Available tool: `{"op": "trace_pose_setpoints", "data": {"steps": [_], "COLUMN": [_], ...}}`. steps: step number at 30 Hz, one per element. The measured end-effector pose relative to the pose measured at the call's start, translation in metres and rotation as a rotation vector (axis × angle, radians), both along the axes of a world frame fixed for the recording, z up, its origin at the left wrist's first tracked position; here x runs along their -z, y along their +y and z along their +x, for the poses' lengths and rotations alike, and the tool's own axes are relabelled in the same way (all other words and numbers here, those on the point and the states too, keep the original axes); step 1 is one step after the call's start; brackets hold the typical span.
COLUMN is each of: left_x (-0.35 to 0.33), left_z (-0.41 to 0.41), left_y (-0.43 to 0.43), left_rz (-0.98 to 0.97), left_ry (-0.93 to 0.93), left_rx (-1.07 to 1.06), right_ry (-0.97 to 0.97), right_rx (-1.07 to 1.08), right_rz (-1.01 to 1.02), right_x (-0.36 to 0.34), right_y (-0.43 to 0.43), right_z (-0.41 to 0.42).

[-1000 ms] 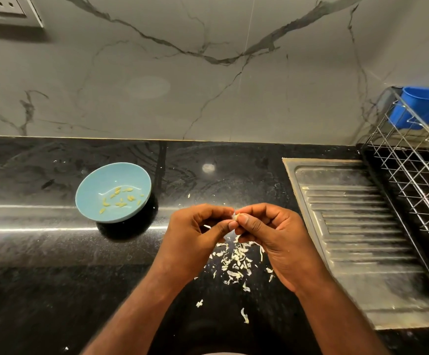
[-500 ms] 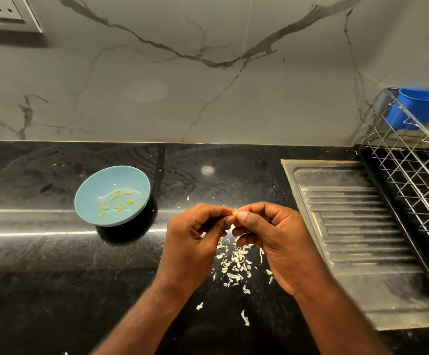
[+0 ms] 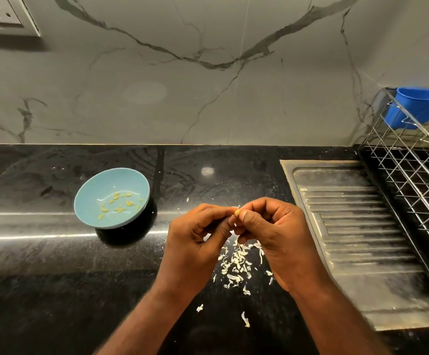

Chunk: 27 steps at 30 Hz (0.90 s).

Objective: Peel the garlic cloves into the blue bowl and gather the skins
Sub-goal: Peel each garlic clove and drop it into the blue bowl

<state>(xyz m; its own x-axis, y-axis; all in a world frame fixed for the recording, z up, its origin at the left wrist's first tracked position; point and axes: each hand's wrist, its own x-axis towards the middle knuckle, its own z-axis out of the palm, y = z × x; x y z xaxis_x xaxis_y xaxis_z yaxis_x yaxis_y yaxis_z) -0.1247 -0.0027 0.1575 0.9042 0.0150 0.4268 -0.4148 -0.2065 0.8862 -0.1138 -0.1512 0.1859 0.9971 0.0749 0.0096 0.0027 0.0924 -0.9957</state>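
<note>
A small garlic clove is pinched between the fingertips of my left hand and my right hand, held above the black counter. A wisp of white skin sticks up from the clove. Below the hands lies a loose pile of white garlic skins, with a few stray bits nearer to me. The light blue bowl sits to the left of my hands and holds several peeled yellowish cloves.
A steel draining board is set into the counter to the right. A wire dish rack with a blue plastic container stands at the far right. The marble wall carries a socket at top left.
Both hands stay together on the clove with only small finger shifts. More of the yellowish clove shows between the fingertips now.
</note>
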Motion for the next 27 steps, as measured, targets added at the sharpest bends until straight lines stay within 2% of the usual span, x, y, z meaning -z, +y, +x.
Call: {"op": "trace_pose_setpoints", "data": {"steps": [4,11,19,27], "left_x": [0.0,-0.001,-0.004,-0.012], "left_z": [0.002,0.002,0.006,0.009], "left_y": [0.003,0.004,-0.003,-0.008], "left_rz": [0.0,0.12,0.225,0.234], "left_ry": [0.027,0.009,-0.081,-0.138], "left_rx": [0.004,-0.028,-0.061,-0.06], "right_ry": [0.049,0.013,-0.006,-0.038], "right_rx": [-0.028,-0.008,0.04,0.075], "right_rz": [0.079,-0.112,-0.129,-0.13], "right_x": [-0.001,0.003,-0.002,-0.011], "right_y": [0.0,-0.002,-0.003,-0.001], "right_z": [-0.001,0.0,0.003,0.005]}}
